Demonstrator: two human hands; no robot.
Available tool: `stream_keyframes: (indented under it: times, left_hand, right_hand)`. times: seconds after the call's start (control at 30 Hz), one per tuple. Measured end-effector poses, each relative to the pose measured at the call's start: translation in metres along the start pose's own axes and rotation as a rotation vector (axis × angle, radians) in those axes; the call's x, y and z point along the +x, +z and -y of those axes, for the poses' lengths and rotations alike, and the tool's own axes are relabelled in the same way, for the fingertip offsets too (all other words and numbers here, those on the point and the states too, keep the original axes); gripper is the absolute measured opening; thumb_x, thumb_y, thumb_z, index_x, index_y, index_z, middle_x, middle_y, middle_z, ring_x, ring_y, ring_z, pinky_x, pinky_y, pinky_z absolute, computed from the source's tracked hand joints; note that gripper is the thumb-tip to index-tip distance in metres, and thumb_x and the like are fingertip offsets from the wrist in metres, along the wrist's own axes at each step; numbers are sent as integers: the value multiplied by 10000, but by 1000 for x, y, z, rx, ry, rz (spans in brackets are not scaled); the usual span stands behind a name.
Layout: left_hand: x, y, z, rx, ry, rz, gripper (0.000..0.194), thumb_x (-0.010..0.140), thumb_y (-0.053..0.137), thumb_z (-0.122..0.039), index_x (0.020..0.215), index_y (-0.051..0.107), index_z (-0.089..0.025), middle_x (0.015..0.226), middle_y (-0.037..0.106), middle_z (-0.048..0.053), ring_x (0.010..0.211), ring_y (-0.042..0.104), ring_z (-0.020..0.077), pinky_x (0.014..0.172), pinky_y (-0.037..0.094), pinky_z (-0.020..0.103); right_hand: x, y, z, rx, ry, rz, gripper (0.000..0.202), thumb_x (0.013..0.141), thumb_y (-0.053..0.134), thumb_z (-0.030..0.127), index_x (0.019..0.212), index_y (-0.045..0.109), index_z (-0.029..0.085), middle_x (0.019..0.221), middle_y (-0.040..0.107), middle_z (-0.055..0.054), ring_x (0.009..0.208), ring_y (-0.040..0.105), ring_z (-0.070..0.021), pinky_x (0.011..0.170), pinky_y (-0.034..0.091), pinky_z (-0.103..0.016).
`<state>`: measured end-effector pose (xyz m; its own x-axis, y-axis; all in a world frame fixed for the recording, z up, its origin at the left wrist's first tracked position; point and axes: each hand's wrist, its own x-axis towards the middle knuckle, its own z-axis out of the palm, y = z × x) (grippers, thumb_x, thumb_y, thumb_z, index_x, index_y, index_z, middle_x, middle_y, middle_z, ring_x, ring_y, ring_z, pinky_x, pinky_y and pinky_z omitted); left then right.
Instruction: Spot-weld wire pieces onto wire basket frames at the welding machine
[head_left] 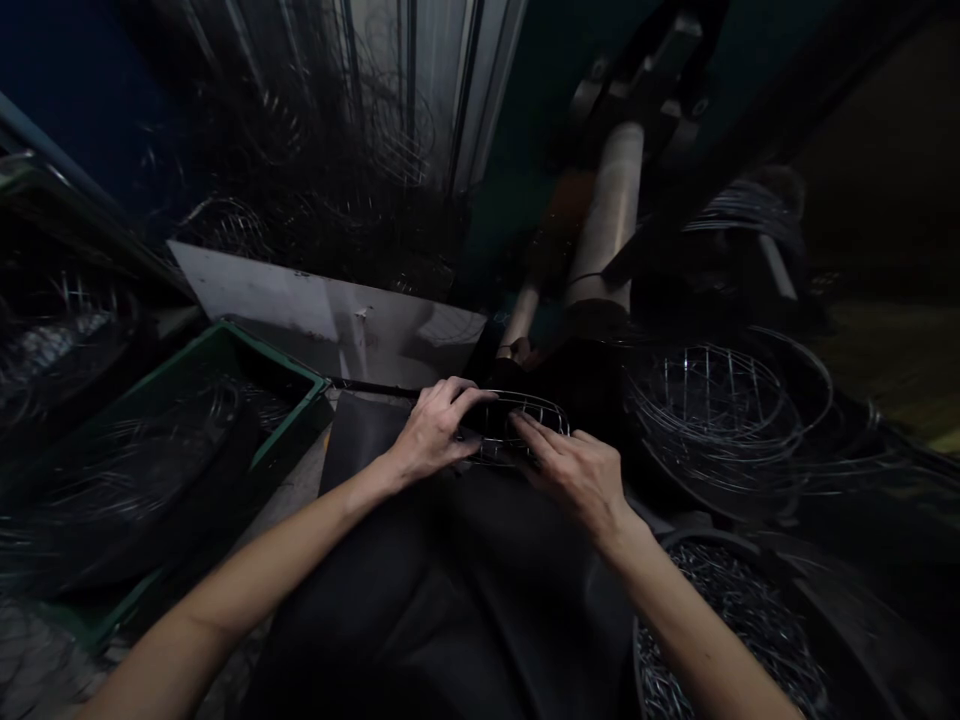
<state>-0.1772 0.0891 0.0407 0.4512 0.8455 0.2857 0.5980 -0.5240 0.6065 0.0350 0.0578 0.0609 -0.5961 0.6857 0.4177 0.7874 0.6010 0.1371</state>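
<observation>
A small rounded wire basket (517,455) is between my two hands, just above the dark apron over my lap. My left hand (439,425) grips its left rim, thumb below and fingers over the top wire. On the other side my right hand (574,465) holds the near right part, with its fingers reaching across the wires towards the inside. The dark background hides part of the basket's lower wires, and my right fingers cover some of its near side.
Left is a green crate (289,425) with wire pieces. Beyond my hands stand a pale metal sheet (330,315) and a machine with a thick metal cylinder (611,210). Right are stacked wire baskets (720,395) and a tub of small metal pieces (727,620).
</observation>
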Motion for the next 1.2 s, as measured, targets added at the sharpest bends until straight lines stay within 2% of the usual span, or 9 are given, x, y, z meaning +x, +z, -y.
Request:
stream_keyframes:
  times: [0.17, 0.3, 0.43, 0.63, 0.73, 0.9, 1.07, 1.2]
  left_hand:
    - [0, 0, -2, 6, 2, -6, 559, 696, 655, -163, 1218, 469, -231, 1141, 499, 71, 1065, 494, 243, 902, 422, 397]
    - [0, 0, 0, -3, 6, -6, 559, 691, 658, -169, 1215, 471, -226, 1148, 497, 71, 1069, 490, 242, 914, 416, 404]
    - [-2, 1, 2, -14, 4, 8, 544, 703, 646, -179, 1215, 471, -236, 1165, 496, 72, 1080, 486, 243, 922, 410, 410]
    - [-1, -2, 2, -16, 16, -22, 519, 714, 633, -171, 1205, 479, -242, 1159, 504, 72, 1100, 487, 245, 938, 406, 409]
    - [1, -2, 5, -24, 45, -35, 503, 725, 629, -179, 1201, 478, -239, 1156, 503, 75, 1105, 487, 241, 944, 405, 404]
    - [6, 2, 14, -28, 91, -50, 547, 697, 652, -165, 1208, 465, -221, 1170, 489, 89, 1116, 477, 245, 939, 403, 407]
    - [12, 5, 14, -53, 118, -74, 537, 687, 658, -150, 1189, 477, -208, 1156, 500, 97, 1094, 493, 251, 929, 417, 417]
    - [12, 11, 15, -20, 137, -100, 537, 699, 664, -170, 1203, 477, -189, 1167, 496, 111, 1076, 492, 263, 919, 417, 434]
  right_hand:
    - [7, -1, 2, -29, -50, -53, 235, 821, 580, 163, 1041, 660, 191, 994, 708, -7, 592, 634, -82, 562, 385, -249]
    - [9, -2, 1, 6, -75, -89, 217, 833, 567, 149, 1018, 664, 207, 943, 719, 17, 590, 631, -66, 551, 368, -237]
    - [9, -1, -3, 20, -101, -70, 218, 839, 568, 175, 1033, 662, 210, 930, 722, 6, 585, 629, -67, 553, 363, -237]
    - [13, -2, -7, 33, -149, -78, 243, 839, 563, 145, 1041, 662, 239, 958, 717, 14, 590, 614, -60, 560, 374, -236]
    - [15, -2, -11, 11, -234, -123, 257, 834, 559, 103, 1039, 659, 222, 1002, 706, 2, 601, 599, -59, 561, 372, -243]
    - [18, 0, -18, -84, -350, -154, 242, 853, 543, 125, 1047, 659, 214, 1092, 675, 7, 596, 560, -58, 553, 368, -260]
    - [19, -2, -19, -126, -350, -186, 215, 850, 557, 122, 1003, 674, 217, 1077, 680, 3, 589, 544, -60, 556, 362, -261]
    - [13, 3, -19, -161, -354, -188, 229, 827, 593, 128, 1041, 661, 176, 1096, 672, -30, 584, 534, -63, 542, 353, -269]
